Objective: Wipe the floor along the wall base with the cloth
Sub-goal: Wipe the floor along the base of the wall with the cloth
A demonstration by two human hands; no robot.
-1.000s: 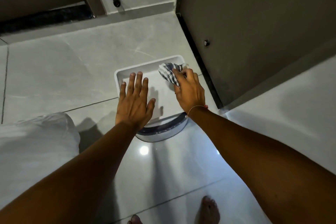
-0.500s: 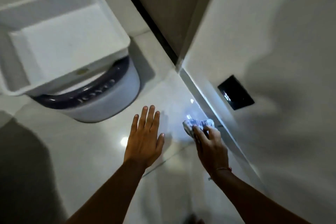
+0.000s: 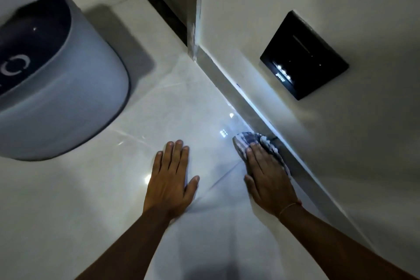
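Observation:
A blue-and-white checked cloth lies bunched on the glossy white tiled floor, right against the grey skirting strip at the wall's base. My right hand presses flat on the cloth, fingers pointing away from me; most of the cloth is hidden under the palm. My left hand rests flat on the floor to the left, fingers spread, holding nothing.
A rounded grey-blue appliance with a dark top band stands on the floor at the left. A black wall plate with small lit dots sits low on the white wall. A dark door edge meets the wall corner beyond.
The view has dropped closer to the floor. My right hand brought the cloth from the appliance's white tray down to the wall base and now lies flatter on it; my left hand went to the floor.

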